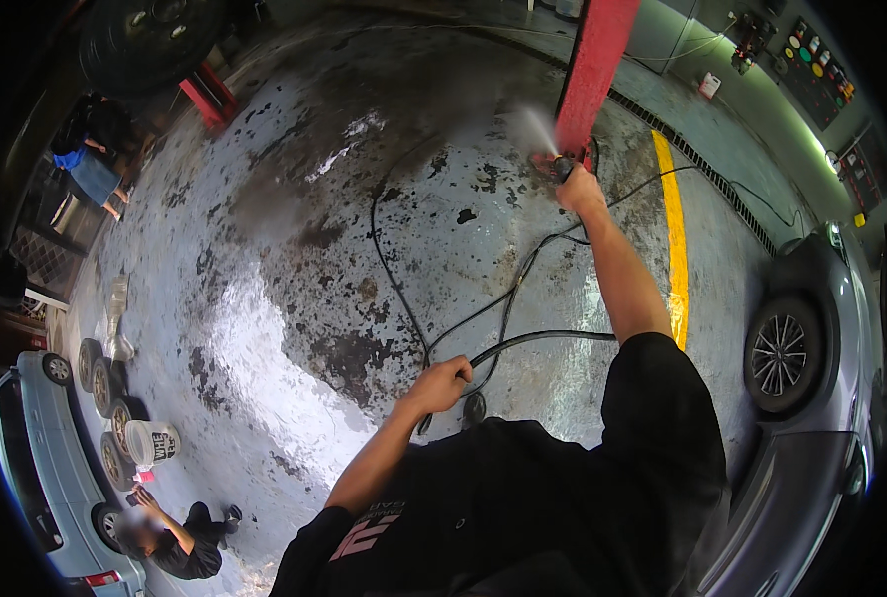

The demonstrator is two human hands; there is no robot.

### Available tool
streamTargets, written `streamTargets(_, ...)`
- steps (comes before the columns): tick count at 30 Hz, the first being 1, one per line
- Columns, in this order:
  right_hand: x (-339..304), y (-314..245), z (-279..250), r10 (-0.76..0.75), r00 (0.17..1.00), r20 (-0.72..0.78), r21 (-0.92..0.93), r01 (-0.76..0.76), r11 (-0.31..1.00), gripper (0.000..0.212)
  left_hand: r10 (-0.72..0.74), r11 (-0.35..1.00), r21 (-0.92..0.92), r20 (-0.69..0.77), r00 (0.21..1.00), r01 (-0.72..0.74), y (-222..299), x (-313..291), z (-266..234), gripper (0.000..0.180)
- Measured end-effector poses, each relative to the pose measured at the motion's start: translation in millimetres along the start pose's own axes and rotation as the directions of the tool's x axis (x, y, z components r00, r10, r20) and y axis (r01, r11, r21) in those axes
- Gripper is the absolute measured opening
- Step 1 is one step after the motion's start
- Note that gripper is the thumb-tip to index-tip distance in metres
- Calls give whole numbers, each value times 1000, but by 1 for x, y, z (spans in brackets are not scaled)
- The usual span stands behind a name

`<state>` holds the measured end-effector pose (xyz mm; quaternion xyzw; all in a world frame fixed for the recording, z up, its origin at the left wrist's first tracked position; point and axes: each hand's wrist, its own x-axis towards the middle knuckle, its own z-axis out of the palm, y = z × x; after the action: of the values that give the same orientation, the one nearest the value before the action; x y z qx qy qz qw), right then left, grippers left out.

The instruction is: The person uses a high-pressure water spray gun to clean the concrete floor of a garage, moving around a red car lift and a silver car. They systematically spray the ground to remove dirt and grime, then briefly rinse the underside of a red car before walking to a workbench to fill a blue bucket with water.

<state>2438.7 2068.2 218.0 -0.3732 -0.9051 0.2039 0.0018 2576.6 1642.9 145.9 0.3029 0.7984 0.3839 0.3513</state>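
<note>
Right hand (580, 191): closed around a dark spray gun (564, 170), the arm stretched out ahead.
Spray gun: beside the foot of a red post (597, 60) (whether the two touch cannot be told); a pale mist (538, 129) leaves its nozzle, fanning up and to the left in the view.
Left hand (438, 385): curled into a fist about a black hose (538, 336), nearer the body.
Black hose: one stretch runs from the left fist to the right arm, which hides it there; other lengths loop over the floor between the hands and the post.
Floor (190, 269): grey-blue, wet and glossy, worn into dark patches.
Yellow stripe (670, 219): right of the post, with a drain grate (702, 159) beyond it.
Grey car (801, 488): at the right edge, its multi-spoke wheel (782, 350) showing.
Light-blue car (65, 423): at the left edge, a row of loose wheels (102, 386) alongside.
White bucket (151, 443): beside the loose wheels (lettering on its side).
Crouching person (190, 550): lower left, near the bucket, in dark clothing.
</note>
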Motion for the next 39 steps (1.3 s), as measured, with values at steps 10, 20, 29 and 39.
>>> streamTargets(10,33,-24,-2,0,1000,-2,7,0,1000,52,-30,999,-33,-31,999,29,1,2,1,18)
streamTargets(20,-27,-118,50,-250,935,252,-102,282,954,45,-86,996,-15,-111,990,85,-20,-18,-2,20)
streamTargets(29,-124,-222,115,-440,755,486,-41,523,852,42,-308,951,-64,-191,932,302,-31,-67,-9,18)
streamTargets(39,-80,-221,84,-364,872,328,-36,396,917,45,-261,965,-81,-268,927,248,-44,-78,-8,20)
